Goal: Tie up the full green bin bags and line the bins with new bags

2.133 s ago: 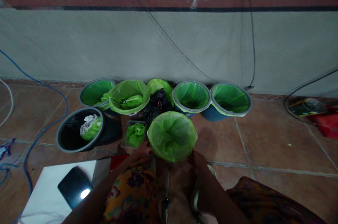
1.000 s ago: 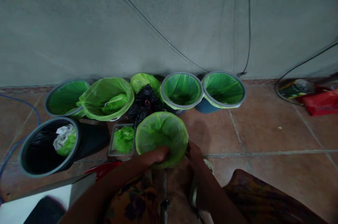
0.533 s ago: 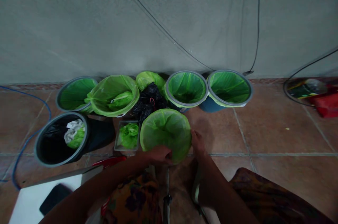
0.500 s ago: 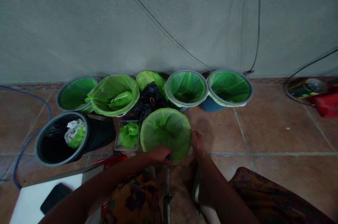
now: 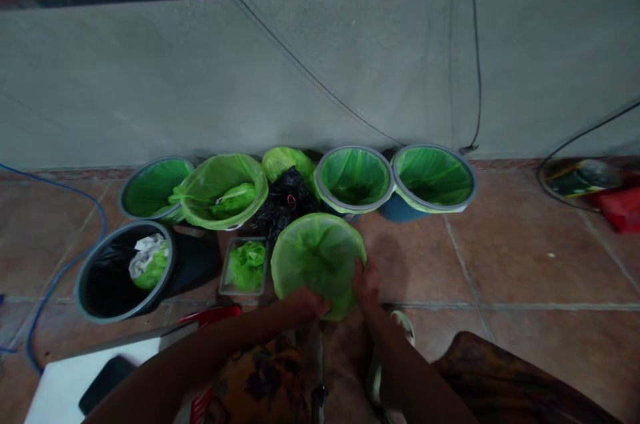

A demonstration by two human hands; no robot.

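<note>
A round bin lined with a light green plastic bag stands on the tiled floor right in front of me. My left hand grips the bag's near rim, fingers curled over the edge. At the right side of the same rim, my right hand pinches the green plastic against the bin. Both forearms reach in from the bottom of the view, over my patterned clothing.
Along the grey wall stand more green-lined bins and a black bag. A black-lined bin holds crumpled paper. A small tray contains green bags. A white board with a phone lies bottom left.
My right hand has slid from the bin's right side toward the near rim, closer to my left hand. The view tilted up slightly, showing more wall.
</note>
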